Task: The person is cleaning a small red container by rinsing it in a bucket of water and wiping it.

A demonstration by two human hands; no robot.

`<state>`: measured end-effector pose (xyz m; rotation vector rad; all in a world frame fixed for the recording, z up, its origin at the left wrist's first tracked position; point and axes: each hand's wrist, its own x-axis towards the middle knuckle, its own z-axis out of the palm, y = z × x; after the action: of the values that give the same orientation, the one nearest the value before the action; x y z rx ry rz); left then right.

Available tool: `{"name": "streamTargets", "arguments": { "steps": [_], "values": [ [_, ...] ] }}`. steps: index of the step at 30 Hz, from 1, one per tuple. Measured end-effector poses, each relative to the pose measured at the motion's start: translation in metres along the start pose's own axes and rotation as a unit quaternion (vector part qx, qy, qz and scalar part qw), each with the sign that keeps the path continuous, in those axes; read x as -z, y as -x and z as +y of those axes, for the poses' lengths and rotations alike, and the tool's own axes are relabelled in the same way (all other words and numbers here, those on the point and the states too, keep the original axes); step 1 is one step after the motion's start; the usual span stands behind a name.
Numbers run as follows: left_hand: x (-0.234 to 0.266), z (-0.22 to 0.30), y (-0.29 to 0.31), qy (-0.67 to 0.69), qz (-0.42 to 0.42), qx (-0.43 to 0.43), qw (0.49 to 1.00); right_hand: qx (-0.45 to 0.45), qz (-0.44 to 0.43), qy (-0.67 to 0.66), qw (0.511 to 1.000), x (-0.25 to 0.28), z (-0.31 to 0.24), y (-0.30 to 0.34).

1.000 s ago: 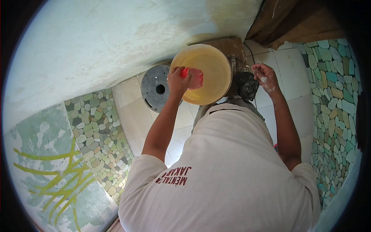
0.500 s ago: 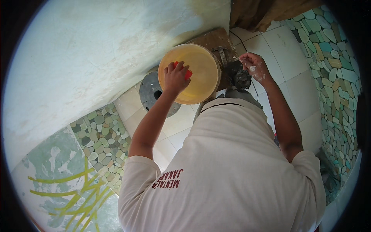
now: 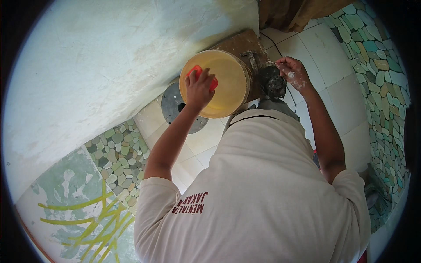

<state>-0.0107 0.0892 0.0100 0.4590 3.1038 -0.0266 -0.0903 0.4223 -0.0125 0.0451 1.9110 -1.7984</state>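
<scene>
My left hand (image 3: pixel 200 90) reaches over a round yellowish bucket (image 3: pixel 234 76). Its fingers are closed around a small red plastic-looking object (image 3: pixel 193 70), which shows on both sides of them; my hand covers its middle, so its exact kind is unclear. My right hand (image 3: pixel 294 73), smeared with white on its back, is pinched beside a black plastic bag (image 3: pixel 272 82). A small whitish bit shows by the fingertips, but I cannot make out what they hold. The bag looks crumpled, with greyish dust on it.
Under the bucket's right side lies a stained brown board (image 3: pixel 238 43) with a hammer-like tool (image 3: pixel 251 59) on it. A grey disc with holes (image 3: pixel 173 103) sits below the bucket. A dark cable (image 3: pixel 274 42) crosses the floor tiles. The pale wall (image 3: pixel 109 57) stands close on the left.
The red object shows more above my left fingers as that hand shifts slightly within the bucket. My right hand has moved a little up and to the right.
</scene>
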Motion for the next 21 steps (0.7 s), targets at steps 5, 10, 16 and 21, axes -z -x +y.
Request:
{"name": "streamTargets", "arguments": {
  "steps": [5,10,16,21],
  "values": [
    [-0.015,-0.032,0.002,0.266,0.063,0.178,0.945,0.002,-0.012,0.030,0.999,-0.004,-0.006,-0.001],
    [-0.024,-0.044,0.016,0.562,0.041,0.345,0.751,0.016,-0.034,0.024,0.999,-0.015,-0.010,0.000],
    [0.006,-0.038,0.021,0.667,0.064,0.390,0.632,0.077,-0.082,0.084,0.990,-0.054,-0.008,-0.001],
    [0.023,-0.027,0.019,0.683,0.064,0.414,0.598,0.218,-0.130,0.289,0.923,-0.110,-0.022,-0.001]
  ]
}}
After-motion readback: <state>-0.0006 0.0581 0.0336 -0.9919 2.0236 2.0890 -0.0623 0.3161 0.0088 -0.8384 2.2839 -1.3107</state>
